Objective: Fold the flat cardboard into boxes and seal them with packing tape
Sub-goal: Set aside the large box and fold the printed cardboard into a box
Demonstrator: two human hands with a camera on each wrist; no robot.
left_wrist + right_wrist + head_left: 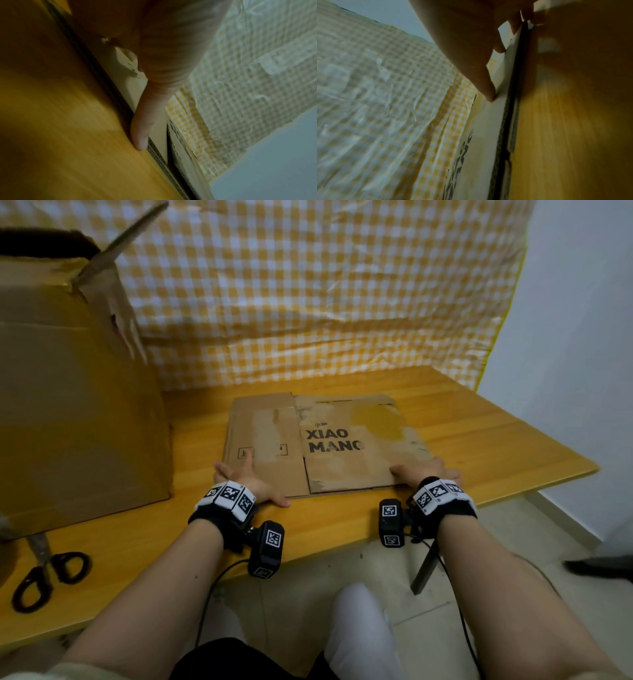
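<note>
Flat cardboard (322,443) lay collapsed on the table (462,419), printed side up with XIAO MANG across it, not yet opened into any box shape. Left hand (245,479) sat on the cardboard's near left corner, fingers (247,463) spread flat on top and thumb (139,134) down at the near edge against the table, so pressing rather than gripping. Right hand (423,472) parked on the cardboard's near right corner, fingertips (489,94) pushing down on the top layer; couldn't tell whether the thumb was hooked under the edge. Big opened box (75,392) stood left of the cardboard, scissors (51,573) nearer than the cardboard and off to its left. No tape roll spotted anywhere, which looked like trouble later for sealing. Main risks from here, just guessing: pressing with flat fingers probably wouldn't separate the two layers, so could easily slide the whole sheet toward the checkered cloth (308,285) instead of popping it open. Also looked pretty worn, old tape residue and torn paper on the cardboard's top face, so yanking an edge might rip a flap or crease it off the scored line. Near right corner also sat close to the table's edge, so could slip off.
</note>
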